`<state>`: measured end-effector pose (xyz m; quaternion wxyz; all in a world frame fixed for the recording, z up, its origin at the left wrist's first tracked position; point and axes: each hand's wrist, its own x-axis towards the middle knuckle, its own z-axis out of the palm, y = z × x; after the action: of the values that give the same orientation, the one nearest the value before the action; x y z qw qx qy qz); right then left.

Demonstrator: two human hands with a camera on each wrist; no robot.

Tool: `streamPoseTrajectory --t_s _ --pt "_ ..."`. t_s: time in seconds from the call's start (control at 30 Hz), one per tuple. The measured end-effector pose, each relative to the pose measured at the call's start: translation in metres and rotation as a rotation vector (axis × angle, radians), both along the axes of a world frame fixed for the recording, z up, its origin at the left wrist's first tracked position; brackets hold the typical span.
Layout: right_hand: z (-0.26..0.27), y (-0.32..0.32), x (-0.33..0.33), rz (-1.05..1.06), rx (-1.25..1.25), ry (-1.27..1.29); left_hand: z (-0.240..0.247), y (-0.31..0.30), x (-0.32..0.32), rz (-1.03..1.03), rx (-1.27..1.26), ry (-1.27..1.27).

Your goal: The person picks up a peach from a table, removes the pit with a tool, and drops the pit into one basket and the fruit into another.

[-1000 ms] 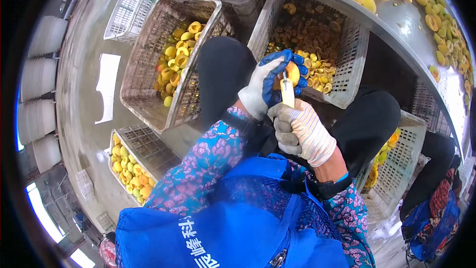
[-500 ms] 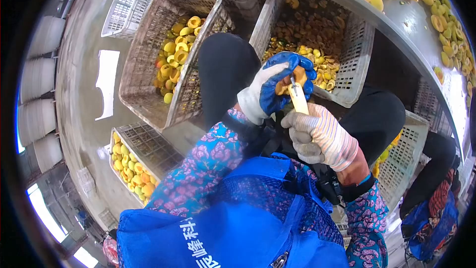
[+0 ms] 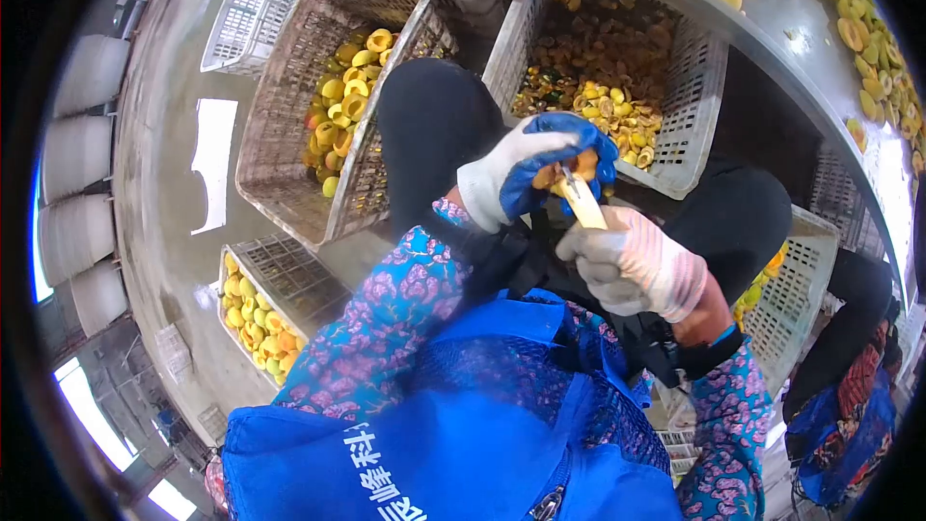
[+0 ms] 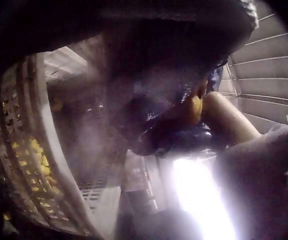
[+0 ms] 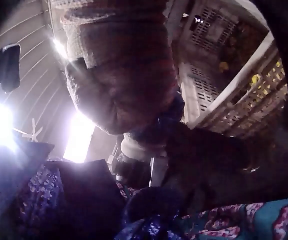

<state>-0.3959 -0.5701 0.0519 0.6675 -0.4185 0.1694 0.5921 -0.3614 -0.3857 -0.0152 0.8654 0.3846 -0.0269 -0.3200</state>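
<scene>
In the head view the left hand (image 3: 540, 166), in a white glove with blue coated fingers, holds an orange-fleshed fruit (image 3: 550, 177). The right hand (image 3: 637, 263), in a striped, greyish glove, grips the pale handle of a small tool (image 3: 585, 205). The tool's metal tip is at the fruit, between the blue fingers. In the left wrist view the dark glove (image 4: 159, 110) curls around a bit of yellow fruit (image 4: 196, 107), with the pale handle (image 4: 229, 117) against it. The right wrist view shows the gloved right hand (image 5: 124, 70) from close up, dark.
Beyond the hands, a crate (image 3: 696, 125) holds brown scraps and yellow pieces. Another crate (image 3: 260, 159) with halved fruit stands left of the knee, and a smaller one (image 3: 299, 275) below it. A metal table (image 3: 786, 39) bearing fruit halves crosses the upper right. Someone sits at the far right.
Both hands have shifted slightly right and down since the earliest frame. The fruit and the tool in them have turned, the handle now slanting more down to the right.
</scene>
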Motion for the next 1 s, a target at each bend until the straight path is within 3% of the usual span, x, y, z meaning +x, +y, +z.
streamPoseTrajectory --t_s 0.2,0.37,0.4,0.47,0.67,0.77,0.87,1.0 --pt "-0.001 -0.019 0.001 0.036 0.091 0.208 0.007 0.003 0.003 -0.264 0.095 -0.006" --pt "-0.016 -0.026 0.005 0.074 0.118 0.208 -0.004 -0.001 0.009 -0.274 0.039 0.04" --pt "-0.016 -0.026 0.007 0.089 0.101 0.19 -0.005 -0.003 0.008 -0.232 0.102 -0.084" --pt "-0.019 -0.027 0.008 0.102 0.1 0.213 -0.001 0.001 0.013 -0.353 0.099 0.074" --pt "-0.017 -0.018 0.006 -0.108 0.131 0.137 -0.005 -0.015 0.019 -0.1 0.045 -0.056" --pt "-0.02 -0.016 -0.001 -0.259 0.245 0.225 -0.007 -0.016 0.017 -0.063 -0.019 0.057" --pt "-0.018 -0.01 -0.003 -0.275 0.236 0.258 -0.011 -0.021 0.013 -0.005 -0.027 0.053" --pt "-0.007 -0.007 -0.004 -0.15 0.048 0.144 -0.006 -0.019 0.016 -0.057 0.035 0.04"
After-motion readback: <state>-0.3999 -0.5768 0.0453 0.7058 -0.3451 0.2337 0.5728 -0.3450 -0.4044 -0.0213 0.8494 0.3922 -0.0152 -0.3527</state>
